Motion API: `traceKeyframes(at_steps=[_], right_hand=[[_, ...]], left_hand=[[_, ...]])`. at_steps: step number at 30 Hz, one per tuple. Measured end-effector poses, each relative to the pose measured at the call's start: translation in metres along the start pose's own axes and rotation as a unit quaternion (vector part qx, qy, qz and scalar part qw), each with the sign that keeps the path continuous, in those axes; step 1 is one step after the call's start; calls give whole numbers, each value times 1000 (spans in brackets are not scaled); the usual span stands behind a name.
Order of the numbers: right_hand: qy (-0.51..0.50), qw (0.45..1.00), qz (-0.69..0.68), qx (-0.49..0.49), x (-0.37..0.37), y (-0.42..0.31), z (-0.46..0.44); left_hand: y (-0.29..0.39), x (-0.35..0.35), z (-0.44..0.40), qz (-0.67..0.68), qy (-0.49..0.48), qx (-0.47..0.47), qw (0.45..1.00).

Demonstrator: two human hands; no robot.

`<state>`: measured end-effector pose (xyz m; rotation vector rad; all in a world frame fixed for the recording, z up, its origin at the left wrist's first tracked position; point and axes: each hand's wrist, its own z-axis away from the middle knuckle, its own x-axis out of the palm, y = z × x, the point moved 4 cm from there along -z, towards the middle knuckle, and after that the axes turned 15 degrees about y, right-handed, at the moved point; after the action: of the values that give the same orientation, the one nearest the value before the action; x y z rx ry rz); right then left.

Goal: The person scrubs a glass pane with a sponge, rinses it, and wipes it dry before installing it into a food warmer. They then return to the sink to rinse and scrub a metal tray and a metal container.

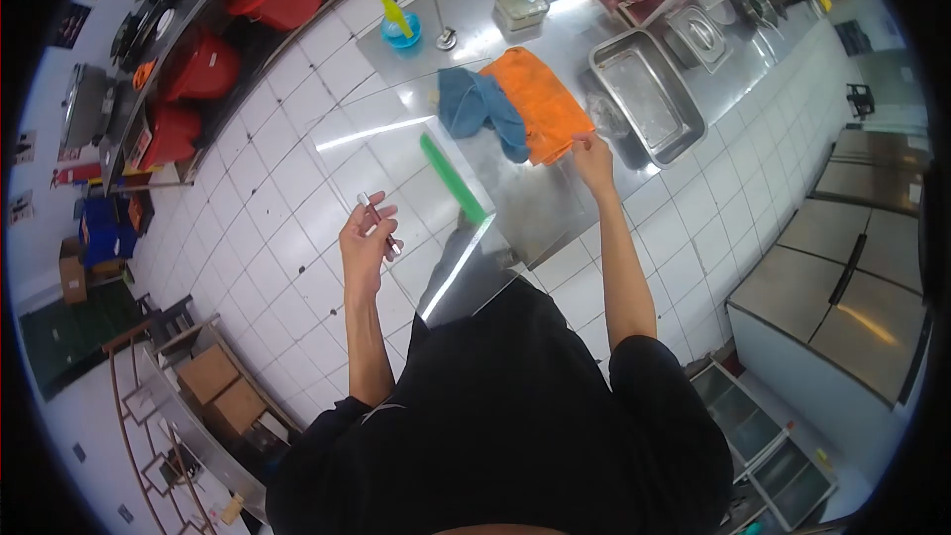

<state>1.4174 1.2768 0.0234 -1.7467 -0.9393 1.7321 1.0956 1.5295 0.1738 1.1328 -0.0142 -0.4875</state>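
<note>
My left hand (371, 233) is closed around a short dark-red bar with silver ends (364, 200), which looks like a handle. Beside it is a clear see-through panel (381, 163) with bright edges, overlapping the near end of the metal table; whether the bar is fixed to it I cannot tell. A green strip (451, 176) runs along or under the panel. At the near right corner of a folded orange cloth (540, 104), my right hand (592, 159) has its fingers pinched together on the edge. A crumpled blue-grey cloth (480, 104) lies against the orange one.
On the steel table (555, 223) are a deep metal tray (649, 99), a lidded container (521, 5), a blue bowl (400, 32) and several metal pans. Red bins (203, 64) stand on a shelf at left. Steel-topped cabinets (842, 258) stand at right.
</note>
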Motion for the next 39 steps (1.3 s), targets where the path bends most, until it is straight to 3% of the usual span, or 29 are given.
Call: traceKeyframes(at_steps=[4, 12, 17, 22, 23, 24, 25, 27, 31, 33, 35, 39], right_hand=[[-21, 991, -71, 114, -4, 26, 3], [-80, 948, -222, 212, -21, 17, 64], [-145, 862, -385, 296, -37, 34, 109], [-184, 811, -486, 268, -70, 28, 152], [-196, 774, -539, 269, -90, 21, 161], [-204, 735, -589, 266, -118, 13, 167], [-194, 736, -593, 263, -151, 9, 171], [-165, 641, -714, 228, -220, 4, 179], [-109, 621, -744, 221, -300, 55, 184], [-69, 640, -733, 219, -331, 83, 181], [-70, 608, -759, 223, -351, 123, 176], [-8, 660, -694, 287, -405, 216, 162]], left_hand=[[60, 25, 11, -1, -10, 60, 998], [154, 44, 56, -119, -59, 208, 969], [197, 33, 137, -145, -113, 321, 929], [246, 39, 246, -171, -147, 383, 896], [251, 45, 263, -166, -169, 390, 890], [254, 53, 282, -180, -165, 402, 883], [253, 63, 292, -178, -174, 408, 879], [251, 86, 309, -163, -237, 421, 860], [237, 139, 334, -138, -326, 437, 827], [221, 171, 341, -132, -330, 429, 831], [200, 212, 350, -124, -363, 425, 820], [143, 306, 381, -143, -441, 356, 811]])
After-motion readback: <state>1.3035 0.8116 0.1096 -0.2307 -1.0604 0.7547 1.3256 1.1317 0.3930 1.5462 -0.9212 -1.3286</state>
